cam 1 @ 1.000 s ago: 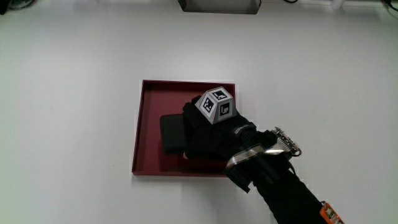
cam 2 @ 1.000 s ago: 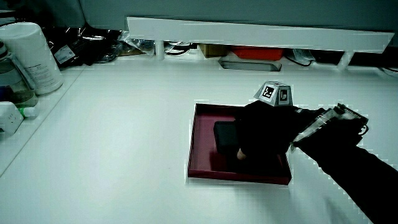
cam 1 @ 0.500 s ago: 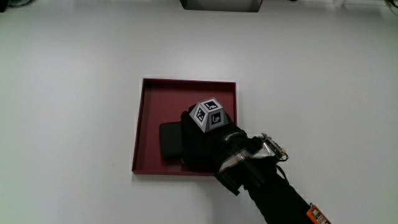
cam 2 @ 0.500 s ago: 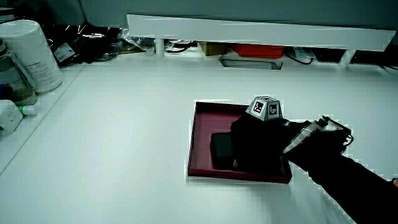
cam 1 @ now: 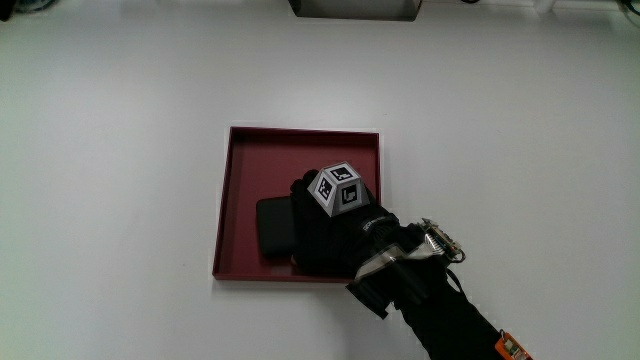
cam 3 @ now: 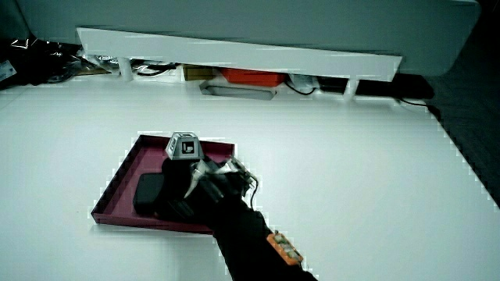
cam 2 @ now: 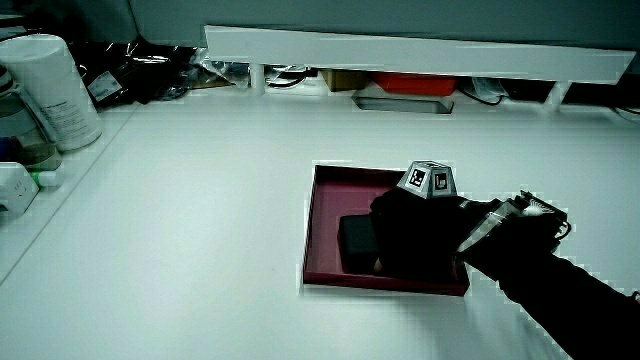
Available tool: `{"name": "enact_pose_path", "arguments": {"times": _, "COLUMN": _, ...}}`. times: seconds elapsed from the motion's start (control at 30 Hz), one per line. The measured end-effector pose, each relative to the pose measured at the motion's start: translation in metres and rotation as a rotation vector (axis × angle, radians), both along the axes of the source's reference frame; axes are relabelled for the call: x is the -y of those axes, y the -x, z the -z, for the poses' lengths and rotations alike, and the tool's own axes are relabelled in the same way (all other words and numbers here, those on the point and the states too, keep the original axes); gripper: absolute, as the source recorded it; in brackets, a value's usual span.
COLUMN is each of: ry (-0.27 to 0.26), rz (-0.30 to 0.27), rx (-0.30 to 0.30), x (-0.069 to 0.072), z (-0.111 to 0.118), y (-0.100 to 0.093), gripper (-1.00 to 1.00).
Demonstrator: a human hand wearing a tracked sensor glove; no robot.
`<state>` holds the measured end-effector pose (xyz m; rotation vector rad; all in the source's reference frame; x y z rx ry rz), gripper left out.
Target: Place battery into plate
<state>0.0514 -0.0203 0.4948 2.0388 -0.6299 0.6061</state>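
battery down in plate, hand over it

table (cam 1: pixel 120 120) first, then the dark red square plate (cam 1: pixel 300 150) on it, low-rimmed. nothing in it that i can see but the battery (cam 1: pixel 273 226), a flat black slab lying on its floor. i judge it stiff, dense, smooth; best held by its long edges. my hand (cam 1: pixel 325 230) covers one end; i can't tell whether my fingers grip it.

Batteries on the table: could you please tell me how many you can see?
1. The battery lies in the plate, in its part nearer the person, partly under the hand. The hand could hide something more.
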Motion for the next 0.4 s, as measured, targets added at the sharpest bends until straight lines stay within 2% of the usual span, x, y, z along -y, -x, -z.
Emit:
{"name": "enact_pose_path", "arguments": {"times": 0.07, "ry": -0.015, "rz": 0.006, "rx": 0.014, "x": 0.002, "z": 0.019, "y": -0.009, "gripper": -1.0}}
{"name": "enact_pose_path", "arguments": {"times": 0.13, "ry": 0.013, "rz": -0.026, "rx": 0.116, "x": 0.003, "z": 0.024, "y": -0.022, "gripper": -1.0}}
{"name": "enact_pose_path", "arguments": {"times": 0.4, "ry": -0.11, "rz": -0.078, "rx": 0.079, "x": 0.0, "z": 0.085, "y": -0.066, "gripper": -1.0}}
